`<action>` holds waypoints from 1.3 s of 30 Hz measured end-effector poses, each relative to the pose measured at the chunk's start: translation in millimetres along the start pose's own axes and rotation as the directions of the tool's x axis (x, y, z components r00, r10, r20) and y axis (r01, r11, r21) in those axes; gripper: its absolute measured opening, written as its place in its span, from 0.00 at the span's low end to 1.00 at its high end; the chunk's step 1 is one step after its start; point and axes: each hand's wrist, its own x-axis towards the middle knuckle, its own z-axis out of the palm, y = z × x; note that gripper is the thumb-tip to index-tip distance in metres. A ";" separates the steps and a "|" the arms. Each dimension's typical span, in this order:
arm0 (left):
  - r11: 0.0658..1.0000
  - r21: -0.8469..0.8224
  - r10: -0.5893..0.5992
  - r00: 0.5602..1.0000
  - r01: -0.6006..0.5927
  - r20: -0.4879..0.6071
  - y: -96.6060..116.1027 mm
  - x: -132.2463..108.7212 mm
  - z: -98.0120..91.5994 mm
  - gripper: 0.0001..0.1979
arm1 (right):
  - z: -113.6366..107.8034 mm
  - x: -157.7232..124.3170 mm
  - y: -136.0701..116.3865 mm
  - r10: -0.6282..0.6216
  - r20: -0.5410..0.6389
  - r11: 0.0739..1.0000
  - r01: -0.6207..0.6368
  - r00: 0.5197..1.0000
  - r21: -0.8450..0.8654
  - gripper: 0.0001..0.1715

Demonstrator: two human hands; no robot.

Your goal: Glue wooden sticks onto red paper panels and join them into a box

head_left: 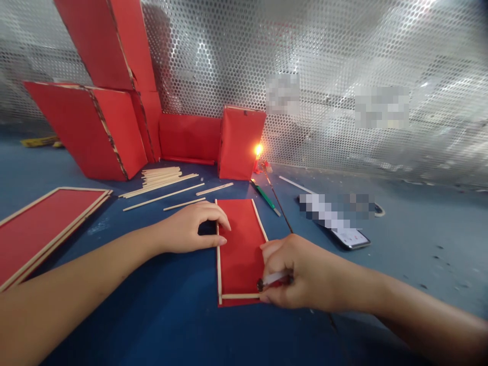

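A small red panel lies in front of me, with pale wooden strips along its left, right and near edges. My left hand rests on its left side, thumb and fingers apart, touching the left strip. Held in my right hand is a translucent glue stick with a dark, charred tip. That tip is close to the panel's near right corner, above the near strip. My right fingers also reach the panel's right edge and hide part of it.
Behind the panel are loose wooden sticks, a green craft knife and a burning flame. A phone lies on the right. Red boxes stand at the back left, and a larger framed red panel lies left.
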 end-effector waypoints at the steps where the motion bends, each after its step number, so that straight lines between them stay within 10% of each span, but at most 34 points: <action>1: 1.000 0.001 -0.004 1.000 0.004 0.002 0.7 -0.3 -0.2 0.07 | 0.2 0.0 0.4 -0.003 -0.003 1.000 0.003 1.000 -0.002 0.19; 39: 1.000 0.018 -0.017 1.000 0.017 -0.003 -1.1 -0.6 1.2 0.09 | 3.8 -1.0 -1.9 -0.094 0.011 0.992 0.095 0.996 -0.083 0.19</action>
